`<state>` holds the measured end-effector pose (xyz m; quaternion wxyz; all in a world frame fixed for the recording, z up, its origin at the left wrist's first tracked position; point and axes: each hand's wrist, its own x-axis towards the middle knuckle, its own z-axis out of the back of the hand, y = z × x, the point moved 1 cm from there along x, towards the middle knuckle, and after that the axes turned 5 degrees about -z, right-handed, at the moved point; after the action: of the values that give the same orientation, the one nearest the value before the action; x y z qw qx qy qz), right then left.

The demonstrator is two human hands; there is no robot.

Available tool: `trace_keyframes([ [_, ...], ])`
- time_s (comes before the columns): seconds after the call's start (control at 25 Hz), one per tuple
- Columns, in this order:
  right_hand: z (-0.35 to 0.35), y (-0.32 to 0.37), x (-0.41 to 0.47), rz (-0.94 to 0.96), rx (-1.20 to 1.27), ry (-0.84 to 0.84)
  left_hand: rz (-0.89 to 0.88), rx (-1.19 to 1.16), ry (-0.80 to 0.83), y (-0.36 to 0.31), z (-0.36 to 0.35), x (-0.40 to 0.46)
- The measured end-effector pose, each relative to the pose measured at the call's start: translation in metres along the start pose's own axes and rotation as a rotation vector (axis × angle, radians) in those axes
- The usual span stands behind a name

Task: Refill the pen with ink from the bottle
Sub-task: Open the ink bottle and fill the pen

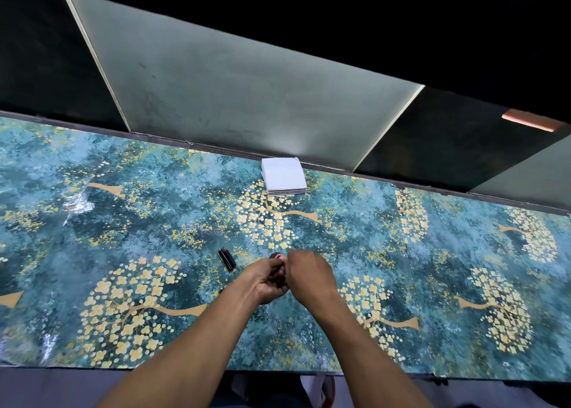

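My left hand (268, 279) is wrapped around a small dark ink bottle (279, 277) that stands on the table, mostly hidden by my fingers. Its reddish round top (277, 256) shows just above my hands. My right hand (306, 273) is closed beside and over the bottle's top, fingers pinched together; what they pinch is hidden. A black pen part (227, 259) with a red tip lies on the table to the left of my hands. A small dark piece (221, 290) peeks out beside my left wrist.
The table (123, 222) is covered in a glossy teal cloth with yellow flower trees. A stack of white paper napkins (282, 176) sits at the far edge, straight ahead. The table's near edge runs under my forearms.
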<state>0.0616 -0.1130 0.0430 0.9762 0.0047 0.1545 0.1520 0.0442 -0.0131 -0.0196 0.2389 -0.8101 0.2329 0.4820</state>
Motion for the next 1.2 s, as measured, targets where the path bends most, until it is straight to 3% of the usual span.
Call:
trace_keyframes([
  [0.12,-0.0043,0.0004,-0.0013,-0.046,0.047,-0.027,0.008,-0.015,0.010,-0.0003,-0.0003,-0.0022],
  [0.4,0.0014,-0.0045,-0.0016,0.044,0.070,-0.041,0.030,-0.020,0.010,-0.0009,0.0007,-0.0025],
  [0.72,-0.0059,0.0001,-0.0022,-0.184,0.163,-0.057,0.011,0.013,0.010,-0.0008,-0.0013,-0.0047],
  [1.2,-0.0025,-0.0057,-0.0056,-0.035,0.151,-0.063,0.022,0.008,-0.013,-0.0016,-0.0012,-0.0002],
])
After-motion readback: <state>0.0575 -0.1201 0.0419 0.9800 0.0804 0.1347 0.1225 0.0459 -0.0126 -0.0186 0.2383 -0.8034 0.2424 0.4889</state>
